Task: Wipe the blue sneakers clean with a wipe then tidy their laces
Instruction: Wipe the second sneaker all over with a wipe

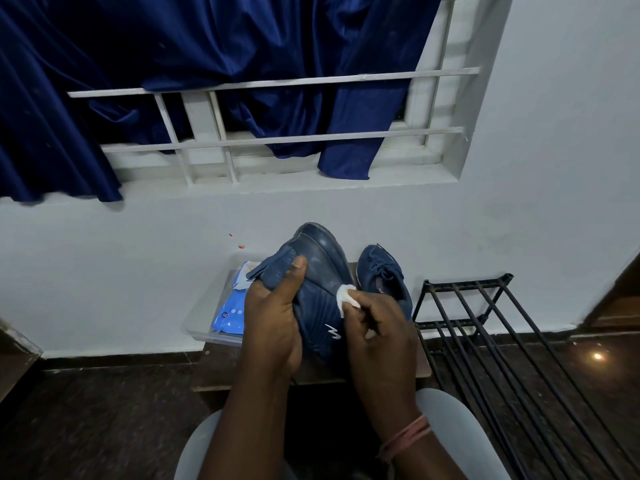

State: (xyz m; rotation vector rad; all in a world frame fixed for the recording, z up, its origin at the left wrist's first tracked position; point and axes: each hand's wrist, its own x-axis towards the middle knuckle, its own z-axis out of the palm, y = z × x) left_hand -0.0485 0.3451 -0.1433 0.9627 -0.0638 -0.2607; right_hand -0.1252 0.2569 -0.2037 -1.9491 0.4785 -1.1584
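Two hands working at once: left hand (273, 317) gripping one blue sneaker (320, 271) from its left side, thumb curled over the tongue, fingers wrapped behind, toe tipped up toward the wall. Right hand (377, 327) pinching a small white wipe (346, 297), pressing it against the sneaker's side just right of that thumb. Second sneaker (382, 275) resting just beyond the right hand's knuckles, laces up, on a small brown table (221, 365). Clear tray (207, 313) lying just left of the gripping hand, holding a blue wipe packet (230, 313). Black wire rack (485, 327) standing off to the right of the wiping hand. Pinkish band circling the right wrist.
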